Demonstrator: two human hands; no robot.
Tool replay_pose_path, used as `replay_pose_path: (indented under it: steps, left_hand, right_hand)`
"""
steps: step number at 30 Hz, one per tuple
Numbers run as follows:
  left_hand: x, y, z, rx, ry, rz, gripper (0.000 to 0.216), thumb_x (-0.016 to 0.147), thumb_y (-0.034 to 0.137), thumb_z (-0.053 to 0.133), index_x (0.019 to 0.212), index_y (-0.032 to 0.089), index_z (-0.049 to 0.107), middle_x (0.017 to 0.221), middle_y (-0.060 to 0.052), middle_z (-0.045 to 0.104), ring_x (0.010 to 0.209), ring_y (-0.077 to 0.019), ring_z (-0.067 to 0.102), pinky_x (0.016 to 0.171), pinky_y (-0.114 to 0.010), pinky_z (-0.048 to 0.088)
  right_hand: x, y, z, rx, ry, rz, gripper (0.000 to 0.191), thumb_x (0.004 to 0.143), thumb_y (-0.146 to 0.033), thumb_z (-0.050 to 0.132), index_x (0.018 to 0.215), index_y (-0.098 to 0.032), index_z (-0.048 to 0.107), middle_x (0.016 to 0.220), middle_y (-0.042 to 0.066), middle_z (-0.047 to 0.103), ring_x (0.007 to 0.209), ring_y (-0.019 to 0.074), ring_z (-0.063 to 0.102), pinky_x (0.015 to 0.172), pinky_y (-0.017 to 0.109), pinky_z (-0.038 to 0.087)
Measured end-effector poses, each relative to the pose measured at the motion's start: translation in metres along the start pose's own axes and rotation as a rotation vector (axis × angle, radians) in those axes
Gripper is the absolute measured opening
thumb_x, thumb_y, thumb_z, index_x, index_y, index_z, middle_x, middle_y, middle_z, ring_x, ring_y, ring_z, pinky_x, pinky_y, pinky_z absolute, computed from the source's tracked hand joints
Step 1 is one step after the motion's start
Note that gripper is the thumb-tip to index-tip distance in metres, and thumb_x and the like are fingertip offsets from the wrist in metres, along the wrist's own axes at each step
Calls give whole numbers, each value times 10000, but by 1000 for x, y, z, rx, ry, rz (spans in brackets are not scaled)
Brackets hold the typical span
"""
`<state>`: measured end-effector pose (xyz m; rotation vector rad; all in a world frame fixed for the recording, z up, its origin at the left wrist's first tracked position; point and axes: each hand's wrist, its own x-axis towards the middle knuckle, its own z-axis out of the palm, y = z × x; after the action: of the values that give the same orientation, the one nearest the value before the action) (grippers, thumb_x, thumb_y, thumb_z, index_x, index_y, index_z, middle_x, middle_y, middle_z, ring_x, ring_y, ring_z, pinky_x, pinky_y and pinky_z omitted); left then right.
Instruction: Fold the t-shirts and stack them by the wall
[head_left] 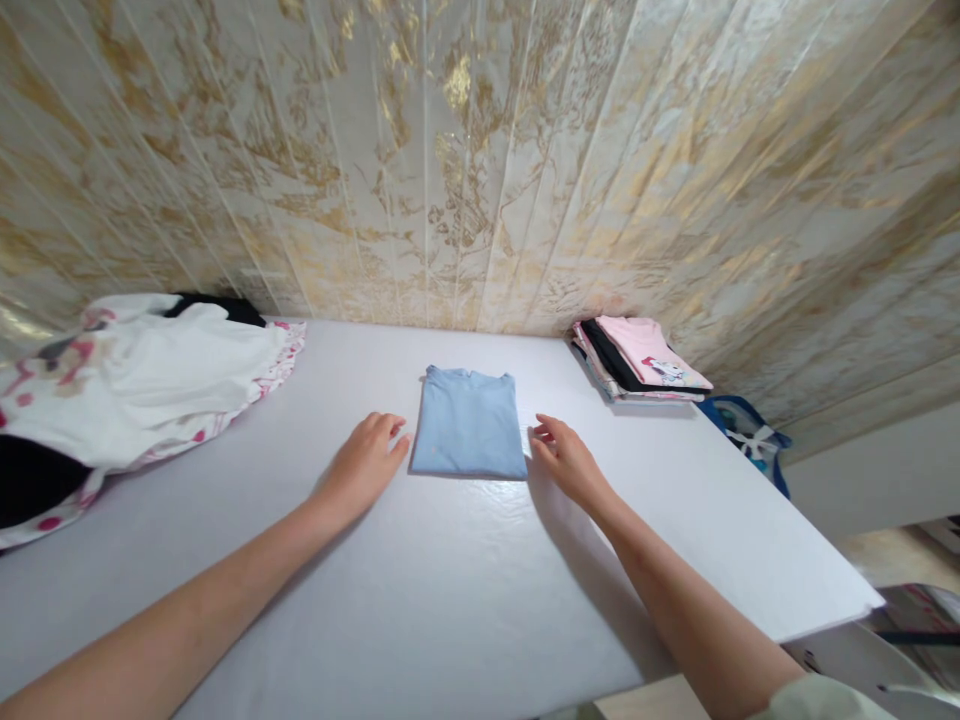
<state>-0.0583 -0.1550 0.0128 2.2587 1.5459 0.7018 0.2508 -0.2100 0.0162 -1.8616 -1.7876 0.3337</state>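
Observation:
A light blue shirt (pixel 470 425), folded into a flat, near-square shape, lies in the middle of the white table (pixel 420 580). Just off its left edge is my left hand (pixel 370 452), fingers bent and thumb apart, holding nothing. On the other side, my right hand (pixel 566 458) hovers close to the shirt's right edge, its fingers also parted around nothing. A small gap shows between each hand and the cloth.
At the far left lies a loose heap of white, pink and black clothes (pixel 172 370). A stack of folded clothes (pixel 645 360), pink on top, sits at the back right. Beyond the table's right edge is a blue-trimmed bag (pixel 750 435). A patterned curtain (pixel 450 160) hangs behind.

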Motion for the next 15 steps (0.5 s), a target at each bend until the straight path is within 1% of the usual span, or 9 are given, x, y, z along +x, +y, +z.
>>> replay_pose_path:
  steps: [1, 3, 5, 8, 10, 13, 15]
  left_hand:
    - [7, -5, -2, 13, -19, -39, 322, 877, 344, 435, 1020, 140, 639, 1010, -123, 660, 962, -245, 625, 893, -358, 472]
    - [22, -8, -3, 36, -82, -80, 256, 856, 354, 478, 893, 168, 652, 916, -98, 666, 884, -233, 634, 821, -323, 477]
    - [36, -2, -1, 60, -134, -120, 246, 852, 389, 506, 819, 189, 645, 894, -86, 680, 853, -227, 642, 763, -300, 467]
    - [51, 13, 1, 131, -197, -187, 255, 840, 424, 530, 781, 202, 639, 898, -80, 706, 821, -237, 658, 691, -296, 445]
    - [57, 22, 2, 174, -239, -208, 251, 830, 432, 542, 774, 207, 639, 885, -79, 716, 811, -250, 666, 656, -298, 430]
    - [61, 29, 2, 201, -283, -206, 234, 814, 415, 556, 725, 209, 622, 847, -79, 716, 798, -262, 669, 628, -298, 410]
    - [62, 30, 3, 200, -292, -200, 218, 802, 389, 563, 688, 208, 602, 824, -77, 710, 782, -260, 667, 621, -297, 402]
  right_hand:
    - [2, -1, -2, 21, -13, 38, 412, 875, -256, 491, 1270, -147, 535, 1071, 100, 672, 900, 189, 630, 854, 332, 472]
    - [9, -6, -3, 11, -42, 116, 346, 880, -280, 507, 1193, -152, 577, 976, 72, 689, 832, 174, 630, 782, 296, 460]
    - [19, -16, -2, -52, -71, 205, 281, 882, -333, 524, 1087, -165, 616, 935, 65, 693, 829, 183, 628, 728, 284, 435]
    - [32, -32, 0, -166, -114, 322, 280, 869, -433, 542, 971, -186, 625, 932, 76, 694, 850, 209, 627, 665, 280, 395]
    - [38, -39, 1, -220, -141, 346, 276, 854, -451, 556, 942, -197, 620, 936, 79, 694, 852, 214, 626, 641, 273, 373]
    - [42, -43, 4, -229, -170, 327, 193, 843, -395, 569, 885, -212, 614, 923, 62, 693, 838, 201, 620, 623, 260, 352]
    - [42, -43, 6, -210, -161, 315, 147, 837, -359, 567, 850, -216, 601, 892, 49, 688, 817, 192, 612, 611, 255, 339]
